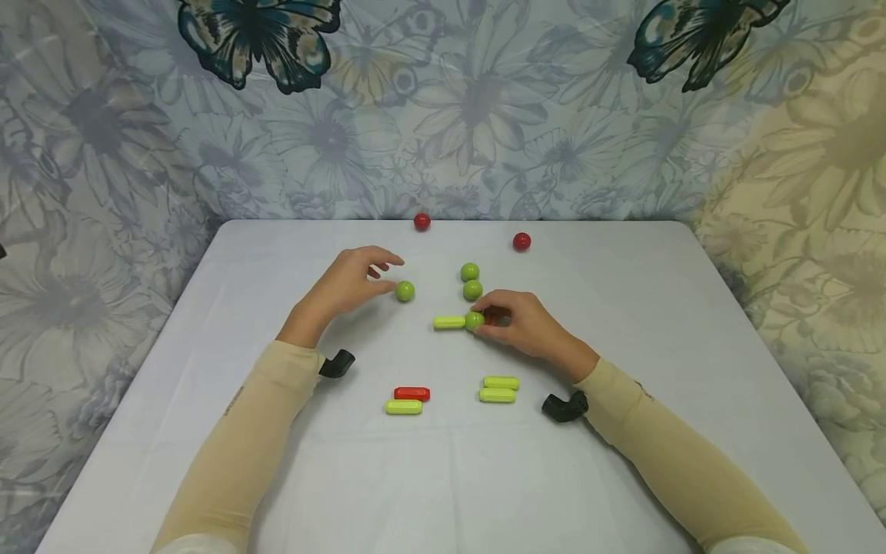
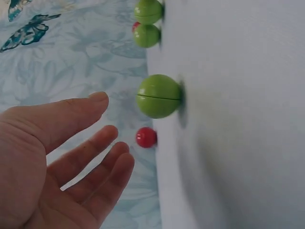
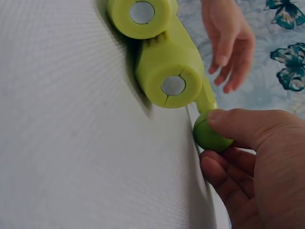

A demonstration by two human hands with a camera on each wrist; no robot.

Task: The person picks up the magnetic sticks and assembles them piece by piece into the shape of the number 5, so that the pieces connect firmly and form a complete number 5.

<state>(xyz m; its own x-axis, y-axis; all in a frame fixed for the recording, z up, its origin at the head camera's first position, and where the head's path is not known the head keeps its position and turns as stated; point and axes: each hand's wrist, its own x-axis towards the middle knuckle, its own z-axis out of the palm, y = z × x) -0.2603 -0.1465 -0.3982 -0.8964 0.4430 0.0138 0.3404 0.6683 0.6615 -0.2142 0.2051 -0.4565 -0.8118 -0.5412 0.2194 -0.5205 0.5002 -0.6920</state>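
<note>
My right hand (image 1: 527, 325) pinches a green ball (image 1: 474, 321) between thumb and fingers, at the right end of a ribbed yellow-green rod (image 1: 449, 323) lying on the table. In the right wrist view the thumb covers part of that ball (image 3: 209, 134). My left hand (image 1: 351, 283) holds nothing, its fingers spread and loosely bent just left of another green ball (image 1: 404, 291). The left wrist view shows a seam around this ball (image 2: 159, 97) and a gap between it and the thumb. Two green balls, a farther one (image 1: 470, 271) and a nearer one (image 1: 473, 290), sit beyond the right hand.
Red balls lie near the back edge, one left (image 1: 421, 222) and one right (image 1: 521, 241). In front, a red rod (image 1: 411, 393) lies beside a yellow-green rod (image 1: 404, 407); farther right are two more yellow-green rods (image 1: 497, 395) with round metal ends. Flowered cloth (image 1: 477, 115) hangs behind the table (image 1: 443, 492).
</note>
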